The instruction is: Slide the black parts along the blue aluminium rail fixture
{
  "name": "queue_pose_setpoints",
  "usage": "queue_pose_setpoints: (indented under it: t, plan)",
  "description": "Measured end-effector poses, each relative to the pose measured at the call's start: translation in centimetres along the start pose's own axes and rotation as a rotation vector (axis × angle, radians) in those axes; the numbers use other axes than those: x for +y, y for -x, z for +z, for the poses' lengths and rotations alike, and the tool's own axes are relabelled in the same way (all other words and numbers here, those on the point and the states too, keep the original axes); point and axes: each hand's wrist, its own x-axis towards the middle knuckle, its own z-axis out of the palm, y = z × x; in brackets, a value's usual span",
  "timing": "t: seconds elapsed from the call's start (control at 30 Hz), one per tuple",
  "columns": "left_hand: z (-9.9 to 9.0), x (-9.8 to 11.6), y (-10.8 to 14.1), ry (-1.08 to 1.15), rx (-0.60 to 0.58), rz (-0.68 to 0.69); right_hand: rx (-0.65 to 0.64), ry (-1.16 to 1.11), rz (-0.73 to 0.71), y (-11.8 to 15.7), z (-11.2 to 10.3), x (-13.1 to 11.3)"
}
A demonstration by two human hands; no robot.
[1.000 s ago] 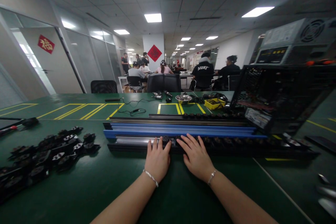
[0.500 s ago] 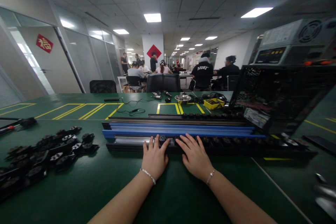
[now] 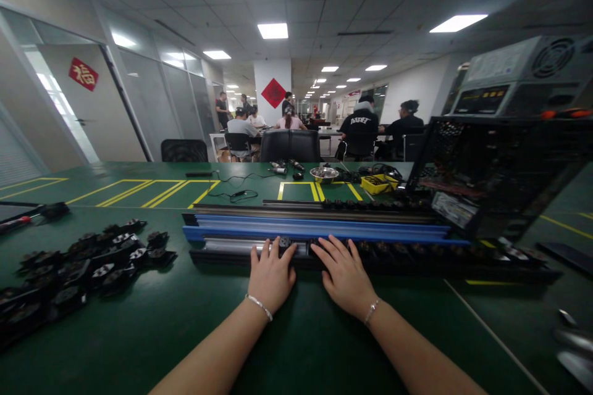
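A long black rail with a silvery metal channel (image 3: 236,248) lies across the green table in front of me. My left hand (image 3: 271,281) rests at its near edge, fingers spread and fingertips on the channel beside a small dark part (image 3: 285,242). Just to its right, my right hand (image 3: 345,278) also has its fingers stretched out, with the tips on the rail where a row of black parts (image 3: 398,250) begins. A gap separates the two hands. What lies under the fingertips is partly hidden. Directly behind runs a blue rail (image 3: 324,231).
Many loose black parts (image 3: 106,265) are heaped at left. An open computer case (image 3: 500,173) stands at right with power supplies (image 3: 519,74) on top. Farther back are a metal bowl (image 3: 323,174), a yellow tray (image 3: 378,183) and cables (image 3: 243,195). People sit beyond the table.
My left hand has shifted slightly left along the rail, widening the gap between the hands. My right hand stays almost where it was. The view has turned a little.
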Motion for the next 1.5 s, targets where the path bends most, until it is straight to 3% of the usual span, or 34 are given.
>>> queue_pose_setpoints:
  t: [1.13,1.5]
  plan:
    - [-0.3,-0.8,-0.3,-0.006,0.056,-0.017,0.001,-0.040,-0.001,0.0,0.0,0.1]
    - [-0.1,-1.2,-0.5,0.005,0.030,-0.017,0.015,0.043,-0.045,0.1,0.4,0.6]
